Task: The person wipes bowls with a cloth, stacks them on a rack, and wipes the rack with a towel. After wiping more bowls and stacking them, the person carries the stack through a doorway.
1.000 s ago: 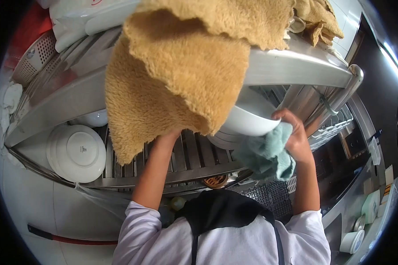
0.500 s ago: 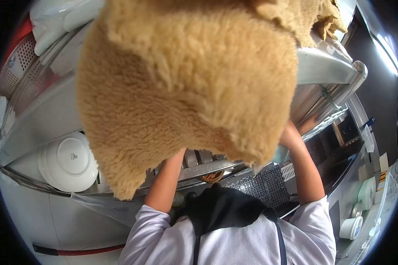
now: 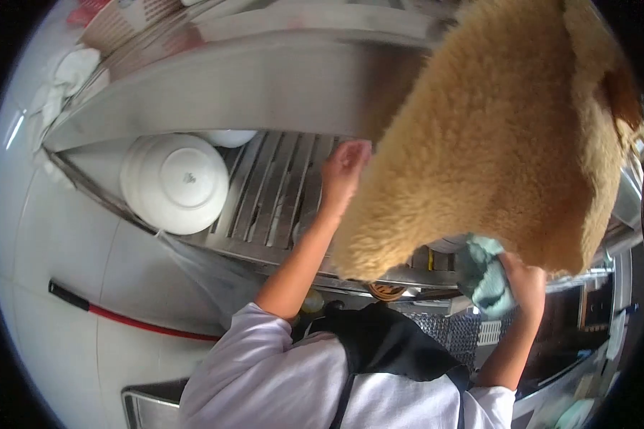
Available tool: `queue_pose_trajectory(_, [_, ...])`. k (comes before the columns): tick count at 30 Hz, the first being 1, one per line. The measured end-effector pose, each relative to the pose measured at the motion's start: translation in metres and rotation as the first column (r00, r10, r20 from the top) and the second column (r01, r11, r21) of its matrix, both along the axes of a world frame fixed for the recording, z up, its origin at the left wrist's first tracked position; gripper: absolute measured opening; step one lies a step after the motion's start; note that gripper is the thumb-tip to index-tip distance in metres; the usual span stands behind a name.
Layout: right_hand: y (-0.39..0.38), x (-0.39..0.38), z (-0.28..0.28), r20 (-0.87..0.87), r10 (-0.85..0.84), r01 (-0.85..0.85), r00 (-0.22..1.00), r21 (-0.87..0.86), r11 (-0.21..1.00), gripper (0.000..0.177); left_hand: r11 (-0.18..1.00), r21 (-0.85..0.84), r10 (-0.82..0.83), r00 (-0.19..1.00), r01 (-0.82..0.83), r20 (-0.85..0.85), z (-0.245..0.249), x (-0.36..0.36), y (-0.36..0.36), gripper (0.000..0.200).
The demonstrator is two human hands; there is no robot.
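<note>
My left hand (image 3: pixel 347 171) is over the slatted metal shelf, its fingers curled and partly behind a tan fleecy flap that hangs close to the camera; whether it holds anything is unclear. My right hand (image 3: pixel 526 282) grips a green cloth (image 3: pixel 486 277) at the shelf's front edge, to the right. The tan fleecy flap (image 3: pixel 486 150) covers much of the upper right. White bowls (image 3: pixel 175 184) lie upside down on the slatted shelf (image 3: pixel 273 186), left of my left hand.
A metal panel (image 3: pixel 243 89) runs above the shelf. A perforated basket (image 3: pixel 125 25) stands at the upper left. Below left are a red-and-black pole (image 3: pixel 150 323) and a metal tray (image 3: pixel 150 407). A woven round item (image 3: pixel 388 291) sits beneath the shelf edge.
The view has shifted, and the fleecy flap now hangs to the right. My left hand has come into sight over the slats. The green cloth shows clearly in my right hand.
</note>
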State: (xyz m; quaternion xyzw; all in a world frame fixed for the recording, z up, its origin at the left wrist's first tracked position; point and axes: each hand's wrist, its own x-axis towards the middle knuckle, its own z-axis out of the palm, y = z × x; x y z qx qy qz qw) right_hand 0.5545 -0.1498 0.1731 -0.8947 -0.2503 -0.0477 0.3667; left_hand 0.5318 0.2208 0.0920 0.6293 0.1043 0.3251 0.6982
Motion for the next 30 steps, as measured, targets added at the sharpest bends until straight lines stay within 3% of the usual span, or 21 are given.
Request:
queue_pose_trajectory(3, [-0.007,-0.013,-0.015,-0.098,-0.068,0.104,0.993,0.418,0.903,0.052,0.974,-0.200,0.121,0.990,-0.104,0.076,0.005,-0.027,0.018,0.046])
queue_pose_trajectory(5, [0.013,-0.033,-0.033,-0.036,-0.102,0.096,0.994,0.723,0.684,0.054,0.962,-0.274,0.014,0.997,0.008,0.076,0.001,-0.046,0.023,0.046])
queue_pose_trajectory(6, [0.032,-0.045,-0.037,0.056,-0.056,-0.001,0.997,0.719,0.695,0.050,0.939,-0.343,-0.001,0.998,0.025,0.068,0.002,-0.053,0.001,0.044])
queue_pose_trajectory(8, [0.093,-0.066,-0.015,0.389,0.204,-0.365,0.898,0.404,0.839,0.043,0.876,-0.479,-0.025,0.998,0.048,0.054,0.004,-0.067,-0.043,0.048])
queue_pose_trajectory(9, [0.122,-0.073,-0.008,0.465,0.320,-0.479,0.825,0.276,0.834,0.040,0.877,-0.443,-0.153,0.983,0.183,0.102,-0.028,-0.089,-0.064,0.053])
queue_pose_trajectory(10, [0.149,-0.077,-0.015,0.485,0.401,-0.552,0.777,0.219,0.805,0.038,0.942,-0.284,-0.169,0.984,0.177,0.052,-0.044,-0.097,-0.074,0.056])
queue_pose_trajectory(11, [0.168,-0.077,-0.031,0.475,0.381,-0.552,0.793,0.296,0.780,0.034,0.979,-0.117,-0.165,0.986,0.165,0.006,-0.061,-0.106,-0.083,0.060])
queue_pose_trajectory(12, [0.179,-0.071,-0.037,0.504,0.312,-0.516,0.805,0.334,0.789,0.033,0.980,0.195,-0.007,0.996,0.025,-0.091,-0.066,-0.107,-0.088,0.058])
queue_pose_trajectory(13, [0.191,-0.062,-0.037,0.537,0.244,-0.486,0.808,0.371,0.792,0.033,0.862,0.499,0.178,0.976,-0.093,-0.125,-0.071,-0.103,-0.091,0.056])
queue_pose_trajectory(14, [0.200,-0.055,-0.036,0.433,0.253,-0.455,0.865,0.468,0.758,0.032,0.932,-0.194,-0.261,0.939,0.305,0.224,-0.094,-0.090,-0.104,0.055])
queue_pose_trajectory(15, [0.208,-0.049,-0.035,0.325,0.261,-0.408,0.909,0.566,0.716,0.031,0.366,-0.672,-0.209,0.761,0.644,0.615,-0.117,-0.077,-0.118,0.056])
queue_pose_trajectory(16, [0.209,-0.043,-0.041,0.241,0.290,-0.376,0.926,0.543,0.751,0.031,0.707,-0.446,-0.305,0.806,0.549,0.507,-0.094,-0.092,-0.120,0.050])
queue_pose_trajectory(17, [0.210,-0.037,-0.047,0.155,0.312,-0.346,0.937,0.512,0.786,0.032,0.924,-0.142,-0.281,0.881,0.356,0.381,-0.070,-0.108,-0.123,0.044])
queue_pose_trajectory(18, [0.211,-0.031,-0.054,0.069,0.327,-0.319,0.943,0.472,0.822,0.032,0.978,-0.049,-0.183,0.942,0.204,0.282,-0.062,-0.109,-0.122,0.042])
queue_pose_trajectory(19, [0.218,-0.023,-0.061,0.164,0.322,-0.358,0.932,0.300,0.884,0.034,0.997,0.059,-0.062,0.982,0.053,0.176,-0.053,-0.110,-0.121,0.041])
queue_pose_trajectory(22, [0.234,-0.027,-0.057,-0.391,0.530,-0.193,0.752,0.639,0.745,0.064,0.952,0.243,0.193,0.981,-0.189,0.006,-0.044,-0.115,-0.101,0.038])
queue_pose_trajectory(23, [0.234,-0.024,-0.087,-0.273,0.640,-0.301,0.718,0.707,0.640,0.070,0.895,0.369,0.279,0.960,-0.250,-0.028,-0.036,-0.120,-0.088,0.036])
queue_pose_trajectory(25, [0.243,-0.045,-0.100,-0.283,0.715,-0.164,0.639,0.858,0.487,0.072,0.738,0.598,0.433,0.899,-0.313,-0.063,-0.027,-0.125,-0.068,0.032])
queue_pose_trajectory(27, [0.246,-0.059,-0.103,-0.349,0.741,0.035,0.574,0.914,0.404,0.073,0.572,0.771,0.508,0.859,-0.279,-0.066,-0.017,-0.128,-0.062,0.023])
queue_pose_trajectory(29, [0.243,-0.059,-0.088,-0.488,0.735,0.296,0.471,0.872,0.390,0.055,0.399,0.873,0.528,0.849,-0.281,0.032,0.000,-0.130,-0.065,0.028])
queue_pose_trajectory(30, [0.241,-0.058,-0.080,-0.543,0.729,0.427,0.416,0.825,0.371,0.049,0.469,0.880,0.458,0.874,-0.080,-0.164,0.019,-0.137,-0.059,0.036])
